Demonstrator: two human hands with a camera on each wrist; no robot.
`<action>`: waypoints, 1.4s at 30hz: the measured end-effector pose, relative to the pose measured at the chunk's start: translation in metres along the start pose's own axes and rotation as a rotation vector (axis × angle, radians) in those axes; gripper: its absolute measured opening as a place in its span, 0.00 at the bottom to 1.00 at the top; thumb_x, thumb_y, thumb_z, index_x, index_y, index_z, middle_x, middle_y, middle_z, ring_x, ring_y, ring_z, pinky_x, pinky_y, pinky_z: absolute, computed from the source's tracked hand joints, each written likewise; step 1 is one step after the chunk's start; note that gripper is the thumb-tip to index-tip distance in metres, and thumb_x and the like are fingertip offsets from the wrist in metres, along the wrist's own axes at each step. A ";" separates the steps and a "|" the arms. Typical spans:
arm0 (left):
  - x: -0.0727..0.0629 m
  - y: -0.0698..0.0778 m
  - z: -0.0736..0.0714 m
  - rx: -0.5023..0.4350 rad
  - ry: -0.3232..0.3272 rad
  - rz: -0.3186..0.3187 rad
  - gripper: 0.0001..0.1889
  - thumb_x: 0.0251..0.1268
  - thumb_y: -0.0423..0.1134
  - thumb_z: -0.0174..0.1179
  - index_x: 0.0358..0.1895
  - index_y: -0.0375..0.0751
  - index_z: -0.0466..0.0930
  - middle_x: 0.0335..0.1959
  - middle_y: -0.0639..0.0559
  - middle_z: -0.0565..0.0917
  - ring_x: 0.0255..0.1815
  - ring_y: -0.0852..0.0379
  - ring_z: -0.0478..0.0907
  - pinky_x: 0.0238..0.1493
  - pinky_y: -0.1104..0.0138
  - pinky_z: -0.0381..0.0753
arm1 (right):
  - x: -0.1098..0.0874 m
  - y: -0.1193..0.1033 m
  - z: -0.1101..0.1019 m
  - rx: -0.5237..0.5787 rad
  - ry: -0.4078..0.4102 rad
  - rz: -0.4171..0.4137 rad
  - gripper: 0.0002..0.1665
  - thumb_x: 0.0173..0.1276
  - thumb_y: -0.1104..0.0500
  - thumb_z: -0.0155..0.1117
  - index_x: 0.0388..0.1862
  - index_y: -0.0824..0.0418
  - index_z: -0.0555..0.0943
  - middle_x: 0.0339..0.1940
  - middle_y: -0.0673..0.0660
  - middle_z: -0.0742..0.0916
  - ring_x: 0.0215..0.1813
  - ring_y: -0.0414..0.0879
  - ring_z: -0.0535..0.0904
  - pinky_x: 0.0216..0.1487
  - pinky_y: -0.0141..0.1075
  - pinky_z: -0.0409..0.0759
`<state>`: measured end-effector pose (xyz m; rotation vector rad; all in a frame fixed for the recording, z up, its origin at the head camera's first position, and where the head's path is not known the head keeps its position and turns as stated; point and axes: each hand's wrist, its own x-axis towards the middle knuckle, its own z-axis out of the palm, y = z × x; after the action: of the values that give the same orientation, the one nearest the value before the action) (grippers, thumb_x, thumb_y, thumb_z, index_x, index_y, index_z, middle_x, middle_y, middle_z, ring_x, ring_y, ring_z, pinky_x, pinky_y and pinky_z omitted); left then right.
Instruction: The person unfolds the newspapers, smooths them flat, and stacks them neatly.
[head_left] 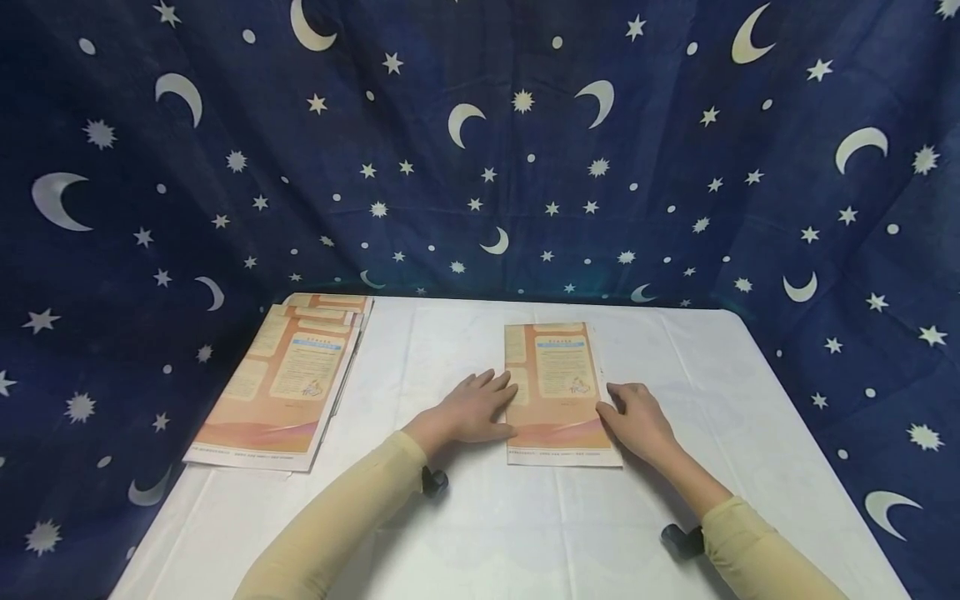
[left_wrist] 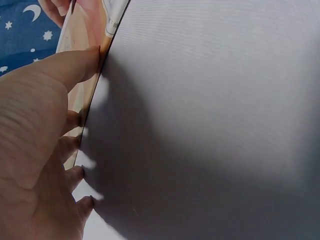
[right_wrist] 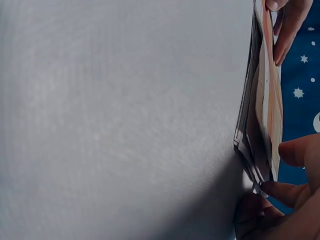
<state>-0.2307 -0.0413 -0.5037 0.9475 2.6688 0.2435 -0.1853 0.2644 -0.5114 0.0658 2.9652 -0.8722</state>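
Observation:
A folded newspaper (head_left: 558, 408), printed orange with cream text boxes, lies flat on the white table. Along its left edge rests my left hand (head_left: 476, 408), fingers spread and fingertips touching the paper. On the opposite edge, my right hand (head_left: 641, 421) pinches the paper, thumb on top and bent fingers at the side. Several loose layers show along that edge in the right wrist view, where the right hand (right_wrist: 295, 195) is at the lower corner. In the left wrist view the left hand (left_wrist: 40, 120) has its thumb on the paper's border.
A pile of similar folded newspapers (head_left: 277, 383) lies at the table's left side, its edges uneven. The white-covered table (head_left: 465, 533) ends at a dark blue curtain (head_left: 420, 125) with moons and stars. Black wrist devices (head_left: 681, 542) sit by both sleeves.

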 end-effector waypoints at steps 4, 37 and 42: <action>0.000 0.000 0.000 0.013 -0.005 -0.007 0.43 0.70 0.68 0.53 0.82 0.50 0.58 0.84 0.49 0.52 0.84 0.45 0.45 0.80 0.50 0.46 | -0.003 -0.001 0.001 0.004 0.002 0.002 0.37 0.76 0.49 0.61 0.72 0.74 0.70 0.63 0.72 0.75 0.62 0.66 0.73 0.60 0.59 0.76; -0.002 -0.001 -0.004 -0.056 0.022 0.027 0.43 0.71 0.67 0.53 0.82 0.48 0.57 0.83 0.47 0.53 0.83 0.43 0.47 0.80 0.49 0.48 | -0.033 -0.056 -0.020 0.798 -0.163 0.013 0.55 0.70 0.65 0.62 0.86 0.53 0.42 0.80 0.65 0.65 0.69 0.63 0.74 0.54 0.42 0.84; -0.004 -0.003 -0.016 -0.383 0.061 0.037 0.41 0.77 0.58 0.52 0.83 0.44 0.51 0.83 0.45 0.53 0.83 0.45 0.48 0.80 0.52 0.51 | -0.042 -0.072 -0.019 0.784 -0.208 -0.041 0.50 0.66 0.63 0.63 0.85 0.53 0.55 0.78 0.62 0.68 0.69 0.58 0.73 0.64 0.41 0.73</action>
<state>-0.2348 -0.0471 -0.4890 0.8751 2.5255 0.7701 -0.1482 0.2129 -0.4541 -0.0546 2.2711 -1.8480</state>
